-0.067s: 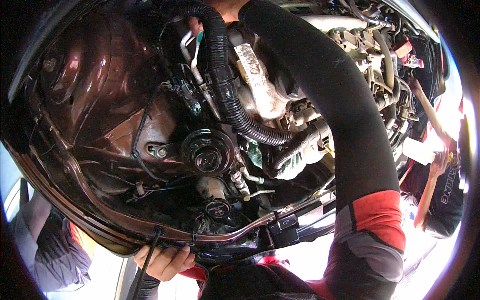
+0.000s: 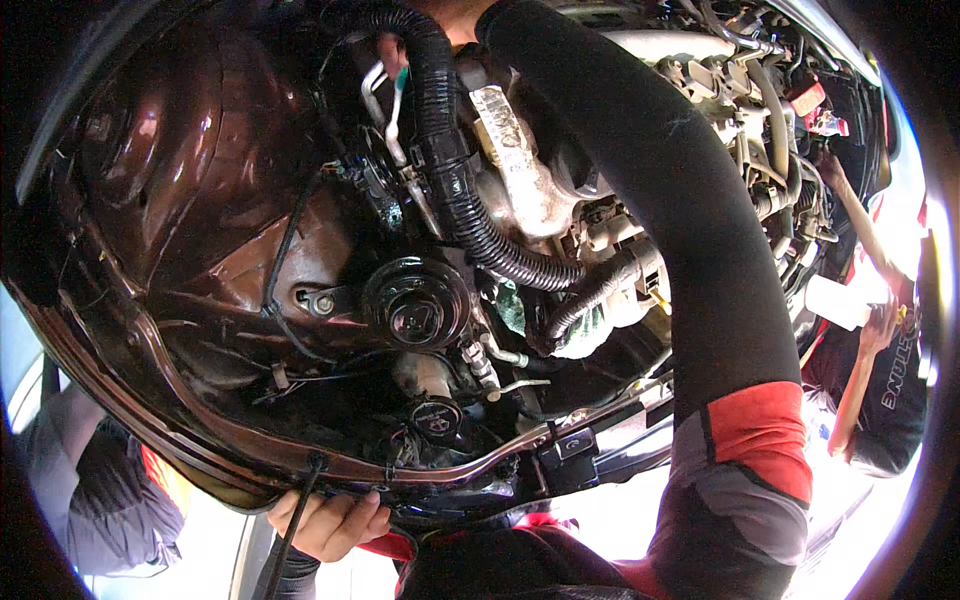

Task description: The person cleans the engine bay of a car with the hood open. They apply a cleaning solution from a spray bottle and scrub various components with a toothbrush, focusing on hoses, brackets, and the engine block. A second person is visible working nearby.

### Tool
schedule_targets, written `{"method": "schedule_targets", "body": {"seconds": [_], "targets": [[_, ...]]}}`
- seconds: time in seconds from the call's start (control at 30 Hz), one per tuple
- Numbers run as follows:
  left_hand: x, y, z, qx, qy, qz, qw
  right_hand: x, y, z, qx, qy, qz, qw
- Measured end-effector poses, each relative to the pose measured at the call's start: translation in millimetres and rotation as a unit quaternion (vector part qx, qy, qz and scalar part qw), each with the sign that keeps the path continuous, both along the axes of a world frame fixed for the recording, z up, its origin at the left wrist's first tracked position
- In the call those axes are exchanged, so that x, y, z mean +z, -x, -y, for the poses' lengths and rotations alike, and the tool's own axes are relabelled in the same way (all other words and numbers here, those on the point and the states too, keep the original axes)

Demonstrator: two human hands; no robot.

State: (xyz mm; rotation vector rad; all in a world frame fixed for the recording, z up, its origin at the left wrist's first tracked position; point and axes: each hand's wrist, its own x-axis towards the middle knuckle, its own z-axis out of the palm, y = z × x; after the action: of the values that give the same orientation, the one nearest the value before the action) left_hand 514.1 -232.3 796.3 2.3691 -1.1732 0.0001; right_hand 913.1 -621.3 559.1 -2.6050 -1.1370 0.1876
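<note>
My left hand (image 2: 330, 524) is curled over the front edge (image 2: 345, 478) of an open engine bay, fingers bent. A thin black rod (image 2: 292, 535) crosses that hand. My right arm in a black sleeve (image 2: 690, 190) arches over the engine to the far side. Its hand (image 2: 452, 20) is mostly hidden behind a black corrugated hose (image 2: 432, 90). A fingertip shows left of the hose, close to bent metal pipes (image 2: 372, 92) and a small green piece (image 2: 402, 80). Whether those fingers grip anything is hidden.
A round black cap-like part (image 2: 415, 305) and a smaller black cap (image 2: 437, 418) lie nearer me. Engine hoses (image 2: 775, 120) fill the right. A co-worker (image 2: 880, 370) at the right holds a white container (image 2: 836, 303); another person (image 2: 110, 490) stands at the left.
The fingertip and the green piece beside the pipes have shifted very slightly. My left hand has stayed in place on the edge.
</note>
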Motion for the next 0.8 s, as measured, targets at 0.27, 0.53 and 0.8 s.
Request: {"method": "schedule_targets", "body": {"seconds": [0.27,0.53,0.8], "targets": [[6,8,-3,0.008,-0.055,-0.051,0.997,0,-4,-1,-0.001,0.014,0.01,1.0],[7,-5,4,0.003,-0.013,-0.049,0.999,13,-9,23,-0.045,0.113,0.034,0.992],[4,-6,4,0.006,0.005,-0.033,0.999,0,1,34,-0.002,0.129,0.077,0.989]]}}
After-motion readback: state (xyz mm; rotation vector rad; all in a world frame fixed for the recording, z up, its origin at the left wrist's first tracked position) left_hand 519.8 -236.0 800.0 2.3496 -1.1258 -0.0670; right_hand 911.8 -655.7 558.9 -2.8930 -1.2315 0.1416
